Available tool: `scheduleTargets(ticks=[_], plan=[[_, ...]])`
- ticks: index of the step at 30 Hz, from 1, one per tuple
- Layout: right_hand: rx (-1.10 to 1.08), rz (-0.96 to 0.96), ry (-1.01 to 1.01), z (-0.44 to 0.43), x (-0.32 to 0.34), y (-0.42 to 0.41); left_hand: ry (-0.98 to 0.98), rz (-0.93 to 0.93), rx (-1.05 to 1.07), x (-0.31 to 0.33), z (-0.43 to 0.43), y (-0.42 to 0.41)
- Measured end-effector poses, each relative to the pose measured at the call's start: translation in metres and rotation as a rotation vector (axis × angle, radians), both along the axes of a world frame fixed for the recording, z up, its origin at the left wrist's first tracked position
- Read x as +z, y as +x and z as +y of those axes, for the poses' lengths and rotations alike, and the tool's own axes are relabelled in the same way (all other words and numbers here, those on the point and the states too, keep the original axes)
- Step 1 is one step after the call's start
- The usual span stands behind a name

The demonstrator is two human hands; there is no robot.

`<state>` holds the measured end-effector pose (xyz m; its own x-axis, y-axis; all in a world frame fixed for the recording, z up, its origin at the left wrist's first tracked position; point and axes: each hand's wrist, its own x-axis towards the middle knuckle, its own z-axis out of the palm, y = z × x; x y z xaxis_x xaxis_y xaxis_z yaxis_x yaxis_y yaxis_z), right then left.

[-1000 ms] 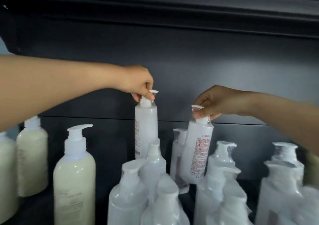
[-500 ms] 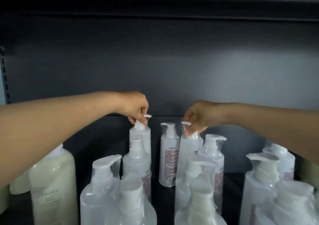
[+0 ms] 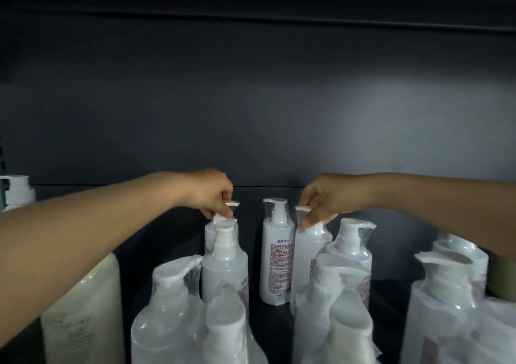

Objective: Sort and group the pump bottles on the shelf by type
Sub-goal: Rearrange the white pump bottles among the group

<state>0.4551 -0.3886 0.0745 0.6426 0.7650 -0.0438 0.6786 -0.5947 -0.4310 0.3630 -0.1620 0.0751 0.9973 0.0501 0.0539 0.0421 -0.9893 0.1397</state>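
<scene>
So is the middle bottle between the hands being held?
No, the middle bottle stands free; neither left hand nor right hand touches it.

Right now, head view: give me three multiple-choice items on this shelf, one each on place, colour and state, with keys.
1. Where does the red-print bottle stand?
A) between the left hand and the right hand
B) at the far left edge
C) lying on its side at the front

2. What colour is the big bottle under the left forearm?
A) blue
B) cream
C) red

3. What is the right hand doing?
A) resting flat on the shelf floor
B) hanging idle
C) pinching a pump head

Answers:
1 A: it stands upright in the gap between the hands.
2 B: its body is pale cream.
3 C: its fingertips close on the white pump top.
</scene>
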Motion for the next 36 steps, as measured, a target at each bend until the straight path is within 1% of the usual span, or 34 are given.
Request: scheduleTargets(ticks=[2,5,7,9,11,14,16,18,21,25,28,33,36], plan=[[0.002,-0.019,-0.034,-0.002,0.004,-0.004,0.034,-0.007,0.008,-0.002,-0.001,-0.002],[0.002,-0.080,-0.049,-0.008,0.015,-0.012,0.234,0.000,0.046,0.002,-0.008,-0.007],[0.006,-0.249,-0.071,-0.015,0.025,-0.018,0.378,-0.026,0.085,0.010,-0.015,-0.014],[0.011,-0.445,-0.128,-0.022,0.034,-0.028,0.461,-0.075,0.129,0.019,-0.022,-0.021],[0.018,-0.541,-0.175,-0.030,0.041,-0.039,0.489,-0.138,0.178,0.029,-0.031,-0.030],[-0.007,-0.684,-0.282,-0.044,0.053,-0.055,0.477,-0.240,0.230,0.045,-0.050,-0.048],[-0.048,-0.785,-0.330,-0.056,0.060,-0.065,0.460,-0.296,0.225,0.057,-0.068,-0.063],[-0.086,-0.843,-0.344,-0.071,0.065,-0.077,0.428,-0.369,0.189,0.066,-0.086,-0.080],[-0.159,-0.834,-0.296,-0.098,0.070,-0.097,0.383,-0.469,0.132,0.073,-0.110,-0.106],[-0.223,-0.826,-0.197,-0.131,0.068,-0.139,0.375,-0.526,0.079,0.071,-0.144,-0.142],[-0.265,-0.828,-0.138,-0.154,0.062,-0.177,0.326,-0.558,0.040,0.062,-0.170,-0.168],[-0.356,-0.735,-0.038,-0.195,0.047,-0.234,0.250,-0.498,0.014,0.036,-0.207,-0.211],[-0.396,-0.687,-0.085,-0.225,0.040,-0.263,0.213,-0.473,-0.028,0.026,-0.233,-0.230]])
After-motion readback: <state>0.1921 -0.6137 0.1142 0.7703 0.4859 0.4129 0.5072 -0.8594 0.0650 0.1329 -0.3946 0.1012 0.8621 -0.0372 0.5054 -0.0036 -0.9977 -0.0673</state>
